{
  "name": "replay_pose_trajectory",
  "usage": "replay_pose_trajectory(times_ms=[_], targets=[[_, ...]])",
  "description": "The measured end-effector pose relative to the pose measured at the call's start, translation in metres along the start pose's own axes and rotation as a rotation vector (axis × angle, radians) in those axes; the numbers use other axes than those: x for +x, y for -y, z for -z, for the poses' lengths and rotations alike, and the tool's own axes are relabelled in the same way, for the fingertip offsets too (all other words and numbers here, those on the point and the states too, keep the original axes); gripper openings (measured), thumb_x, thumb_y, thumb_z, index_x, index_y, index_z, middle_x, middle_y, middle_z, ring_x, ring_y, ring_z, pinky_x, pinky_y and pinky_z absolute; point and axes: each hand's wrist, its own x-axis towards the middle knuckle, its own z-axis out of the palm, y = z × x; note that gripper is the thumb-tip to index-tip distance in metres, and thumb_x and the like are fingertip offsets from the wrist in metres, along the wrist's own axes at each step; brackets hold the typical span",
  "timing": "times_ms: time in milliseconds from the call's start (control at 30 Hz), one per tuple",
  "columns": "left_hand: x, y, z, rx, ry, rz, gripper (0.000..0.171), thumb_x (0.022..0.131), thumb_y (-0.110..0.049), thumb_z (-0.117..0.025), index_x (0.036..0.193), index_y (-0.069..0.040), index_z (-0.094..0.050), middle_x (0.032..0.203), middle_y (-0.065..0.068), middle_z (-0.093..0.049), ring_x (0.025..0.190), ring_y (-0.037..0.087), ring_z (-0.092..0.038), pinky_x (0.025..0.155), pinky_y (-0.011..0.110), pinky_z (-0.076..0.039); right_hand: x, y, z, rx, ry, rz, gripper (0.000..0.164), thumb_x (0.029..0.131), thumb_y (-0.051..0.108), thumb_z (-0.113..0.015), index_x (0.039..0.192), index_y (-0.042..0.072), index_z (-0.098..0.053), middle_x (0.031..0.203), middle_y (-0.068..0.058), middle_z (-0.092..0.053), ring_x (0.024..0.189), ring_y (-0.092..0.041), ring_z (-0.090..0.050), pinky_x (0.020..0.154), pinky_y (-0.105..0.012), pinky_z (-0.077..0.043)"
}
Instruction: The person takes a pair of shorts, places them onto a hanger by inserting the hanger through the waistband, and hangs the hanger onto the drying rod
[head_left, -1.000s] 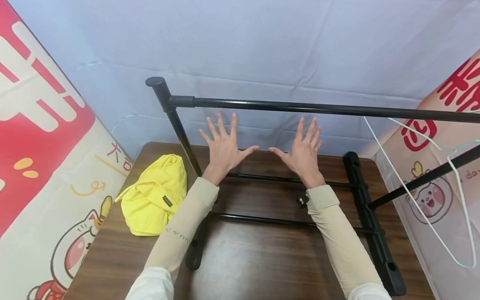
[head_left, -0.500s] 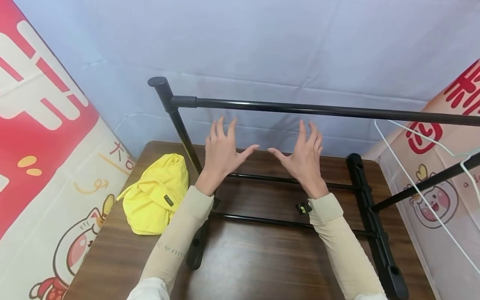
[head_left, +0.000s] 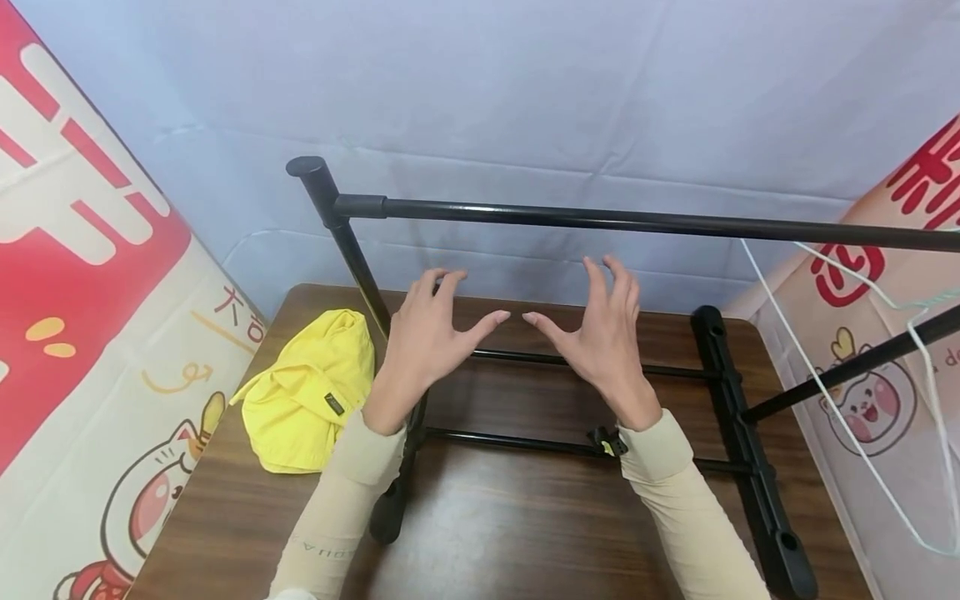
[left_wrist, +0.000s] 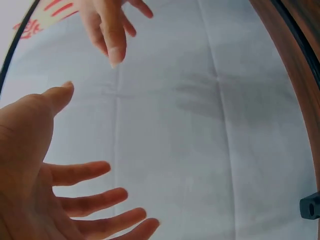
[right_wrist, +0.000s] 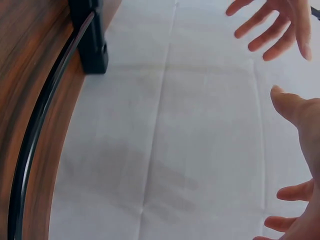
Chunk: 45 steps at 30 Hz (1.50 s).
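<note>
Both hands hover over the table inside a black rack [head_left: 600, 218], holding nothing. In the head view the left hand [head_left: 425, 333] has its thumb stretched toward the right and its fingers slightly bent. Facing it, the right hand [head_left: 603, 342] spreads its thumb toward the left, fingers loosely bent. A small gap parts the two thumb tips. To the left of the left hand, a crumpled yellow cloth item [head_left: 307, 392] with a small dark label lies on the table. In the left wrist view, the left hand [left_wrist: 65, 185] shows spread fingers.
The rack's right foot [head_left: 750, 467] and lower bars [head_left: 517, 439] rest on the brown table [head_left: 510, 517]. White hangers [head_left: 832, 383] hang from the top bar at the right. Behind is a pale cloth backdrop [head_left: 480, 92]; printed panels [head_left: 97, 292] stand at the sides.
Both hands have drawn back toward the wearer, the left one further. Their fingers were straight and spread and are now more bent.
</note>
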Motion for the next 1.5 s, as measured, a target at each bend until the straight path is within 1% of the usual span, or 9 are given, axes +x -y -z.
replay_pose_trajectory(times_ms=[200, 400, 733, 833, 967, 1067, 1133, 1300, 1500], targets=[[-0.018, 0.002, 0.011, -0.061, 0.04, -0.011, 0.074, 0.083, -0.076, -0.055, 0.129, -0.018, -0.06, 0.132, 0.009, -0.057, 0.115, 0.028, -0.061, 0.09, 0.047, -0.054, -0.008, 0.013, 0.003, 0.037, 0.014, 0.014, 0.099, 0.07, 0.055, -0.084, 0.145, 0.004, -0.042, 0.151, -0.023, -0.028, 0.137, -0.043, -0.027, 0.106, -0.061, -0.03], [-0.034, 0.005, 0.022, -0.085, 0.085, -0.013, 0.072, 0.083, -0.074, -0.057, 0.128, -0.019, -0.061, 0.123, 0.004, -0.062, 0.107, 0.024, -0.065, 0.087, 0.043, -0.054, -0.014, 0.026, 0.006, 0.081, 0.028, 0.034, 0.091, 0.069, 0.051, -0.086, 0.138, 0.003, -0.05, 0.151, -0.019, -0.031, 0.137, -0.04, -0.03, 0.105, -0.059, -0.035], [-0.064, 0.019, 0.042, -0.126, 0.203, 0.075, 0.068, 0.083, -0.074, -0.057, 0.125, -0.022, -0.061, 0.111, -0.005, -0.069, 0.095, 0.012, -0.065, 0.081, 0.035, -0.053, -0.021, 0.046, 0.003, 0.119, 0.042, 0.107, 0.076, 0.071, 0.049, -0.085, 0.126, 0.002, -0.06, 0.146, -0.021, -0.039, 0.138, -0.039, -0.033, 0.106, -0.058, -0.038], [-0.073, 0.027, 0.047, -0.13, 0.225, 0.102, 0.067, 0.083, -0.074, -0.057, 0.126, -0.022, -0.061, 0.108, -0.006, -0.069, 0.092, 0.01, -0.064, 0.08, 0.034, -0.052, -0.023, 0.051, 0.001, 0.148, 0.037, 0.114, 0.075, 0.071, 0.049, -0.085, 0.125, 0.003, -0.061, 0.145, -0.022, -0.041, 0.135, -0.038, -0.036, 0.104, -0.057, -0.04], [-0.084, 0.041, 0.052, -0.141, 0.23, 0.14, 0.066, 0.084, -0.072, -0.057, 0.126, -0.022, -0.061, 0.104, -0.005, -0.069, 0.087, 0.013, -0.063, 0.077, 0.035, -0.051, -0.027, 0.058, 0.0, 0.175, 0.046, 0.115, 0.074, 0.072, 0.05, -0.084, 0.126, 0.004, -0.061, 0.145, -0.019, -0.042, 0.134, -0.036, -0.039, 0.104, -0.055, -0.04], [-0.091, 0.053, 0.055, -0.164, 0.241, 0.182, 0.062, 0.086, -0.07, -0.057, 0.126, -0.022, -0.061, 0.108, -0.003, -0.07, 0.092, 0.017, -0.066, 0.08, 0.038, -0.054, -0.031, 0.064, -0.002, 0.191, 0.057, 0.12, 0.072, 0.073, 0.05, -0.084, 0.125, 0.006, -0.061, 0.146, -0.016, -0.042, 0.135, -0.034, -0.039, 0.107, -0.053, -0.039], [-0.096, 0.062, 0.056, -0.175, 0.249, 0.213, 0.062, 0.087, -0.068, -0.057, 0.127, -0.021, -0.06, 0.115, 0.0, -0.07, 0.103, 0.019, -0.067, 0.085, 0.042, -0.055, -0.033, 0.068, -0.004, 0.211, 0.067, 0.126, 0.07, 0.073, 0.049, -0.084, 0.124, 0.007, -0.062, 0.145, -0.015, -0.043, 0.135, -0.033, -0.039, 0.108, -0.053, -0.038], [-0.11, 0.084, 0.059, -0.174, 0.259, 0.294, 0.066, 0.087, -0.067, -0.058, 0.131, -0.018, -0.059, 0.122, 0.006, -0.069, 0.112, 0.025, -0.066, 0.086, 0.044, -0.055, -0.04, 0.081, -0.012, 0.266, 0.117, 0.141, 0.064, 0.075, 0.05, -0.082, 0.122, 0.01, -0.064, 0.144, -0.011, -0.046, 0.138, -0.029, -0.038, 0.11, -0.05, -0.038], [-0.125, 0.106, 0.062, -0.158, 0.242, 0.324, 0.067, 0.09, -0.061, -0.059, 0.134, -0.011, -0.057, 0.137, 0.014, -0.06, 0.121, 0.035, -0.06, 0.092, 0.052, -0.051, -0.045, 0.098, -0.026, 0.306, 0.192, 0.141, 0.058, 0.079, 0.052, -0.078, 0.121, 0.014, -0.064, 0.141, -0.007, -0.049, 0.134, -0.025, -0.042, 0.106, -0.046, -0.043]])
